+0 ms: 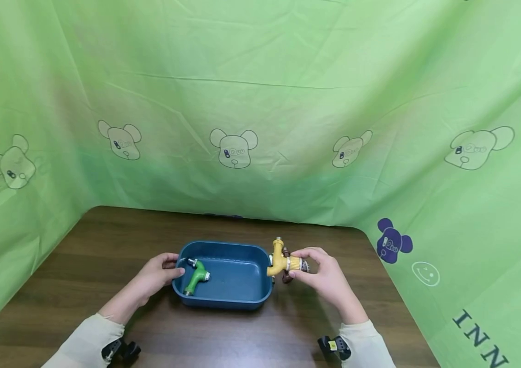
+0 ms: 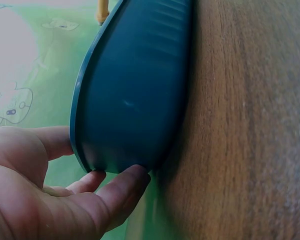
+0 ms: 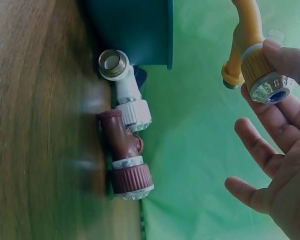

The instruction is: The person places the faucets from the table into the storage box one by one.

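A dark blue plastic tub (image 1: 237,278) is seen on the brown wooden table (image 1: 104,245), roughly at 12 o'clock from the person and close in. The left hand (image 1: 156,276) is held against the tub's 9 o'clock end, the thumb laid on the rim and the fingers (image 2: 121,187) curled round the outer wall, so the tub is gripped and steadied. One green pipe fitting (image 1: 197,276) is already lying inside the tub, near its 9 o'clock end. A yellow pipe fitting (image 1: 280,260) is pinched at its ribbed collar between thumb and forefinger of the right hand (image 1: 322,273) and is held in the air just past the tub's 3 o'clock rim; the remaining fingers are spread loosely. Two more fittings are noted on the table just outside that same end: a white pipe fitting (image 3: 127,95) and a dark red pipe fitting (image 3: 126,160), touching each other end to side. Count: four fittings in all (one green, one yellow, one white, one dark red), one tub, two hands. Judged progress, if the fittings are being gathered into the tub: one in, one in hand and not yet over the tub, two untouched; about a quarter done. A green printed cloth backdrop (image 1: 260,102) is hung round the table.
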Tool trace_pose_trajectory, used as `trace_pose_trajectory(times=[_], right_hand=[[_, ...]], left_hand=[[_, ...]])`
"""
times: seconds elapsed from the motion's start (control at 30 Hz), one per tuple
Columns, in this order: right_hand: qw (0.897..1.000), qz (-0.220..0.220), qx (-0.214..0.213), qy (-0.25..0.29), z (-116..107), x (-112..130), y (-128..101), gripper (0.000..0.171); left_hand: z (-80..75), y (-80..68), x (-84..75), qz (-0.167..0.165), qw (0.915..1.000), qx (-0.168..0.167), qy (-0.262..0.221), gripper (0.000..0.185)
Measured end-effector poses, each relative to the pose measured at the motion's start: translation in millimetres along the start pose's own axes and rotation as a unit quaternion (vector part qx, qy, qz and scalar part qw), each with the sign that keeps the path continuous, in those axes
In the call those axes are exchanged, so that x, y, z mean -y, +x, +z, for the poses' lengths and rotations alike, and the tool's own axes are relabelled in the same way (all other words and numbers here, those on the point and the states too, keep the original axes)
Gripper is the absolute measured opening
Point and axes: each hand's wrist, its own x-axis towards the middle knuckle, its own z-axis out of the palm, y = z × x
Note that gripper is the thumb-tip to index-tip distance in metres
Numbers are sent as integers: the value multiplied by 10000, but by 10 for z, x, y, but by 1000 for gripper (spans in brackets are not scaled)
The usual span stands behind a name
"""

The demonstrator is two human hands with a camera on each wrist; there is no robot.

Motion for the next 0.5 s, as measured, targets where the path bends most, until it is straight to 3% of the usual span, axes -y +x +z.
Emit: trace_pose_trajectory(times=[0.5], right_hand=[[9999, -88, -54, -70, 43, 112, -5, 36]], left_hand=[[-5, 0, 14, 22, 10000, -19, -89, 53]])
